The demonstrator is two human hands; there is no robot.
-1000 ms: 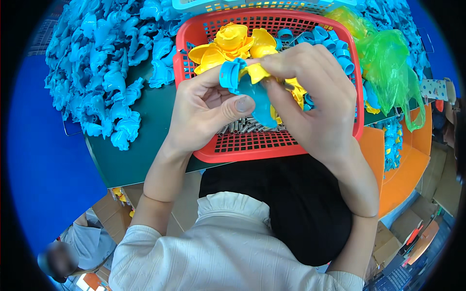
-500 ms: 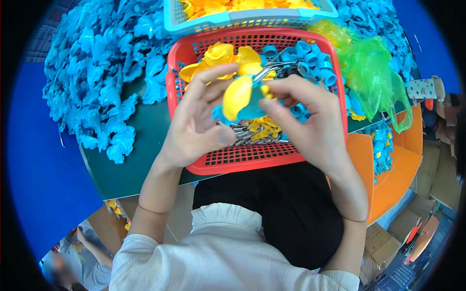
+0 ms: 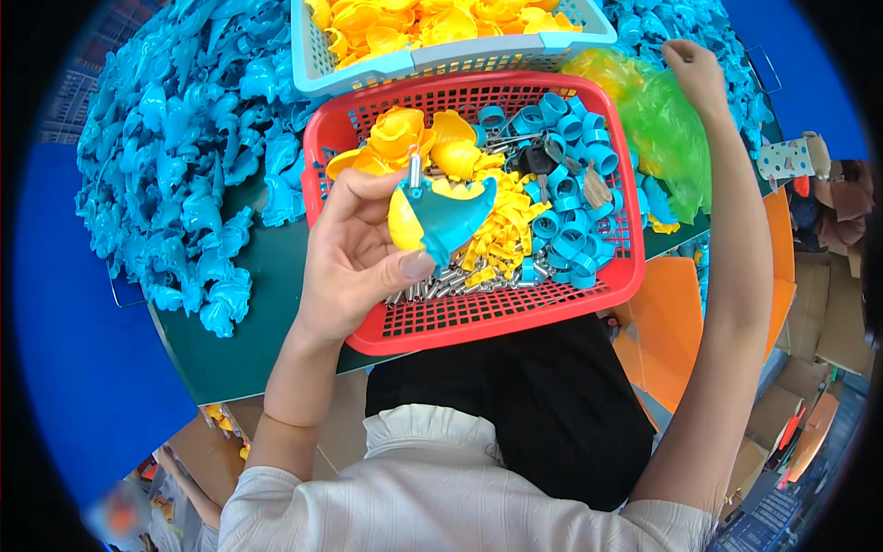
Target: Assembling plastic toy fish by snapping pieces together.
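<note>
My left hand (image 3: pixel 345 253) pinches a small plastic shell piece (image 3: pixel 455 221), blue-green on one face with yellow on its side and edge. A short metal pin (image 3: pixel 415 168) stands up from its top. The piece is held above the red basket (image 3: pixel 395 336). Far to the right, my right hand (image 3: pixel 696 75) is stretched out over the heap of blue shell parts (image 3: pixel 644 32), its fingers curled together. Whatever may be between those fingers is too small to make out.
Inside the red basket lie yellow shells (image 3: pixel 400 138), yellow small parts (image 3: pixel 506 221), blue rings (image 3: pixel 575 244) and metal pins (image 3: pixel 428 290). Behind it stands a light-blue basket (image 3: pixel 441 57) of yellow shells. A large blue heap (image 3: pixel 175 138) fills the left; a green bag (image 3: pixel 676 138) lies right.
My right hand has let go of the shell piece and moved away to the far right blue heap. The left hand keeps the piece, now turned with its blue-green face showing.
</note>
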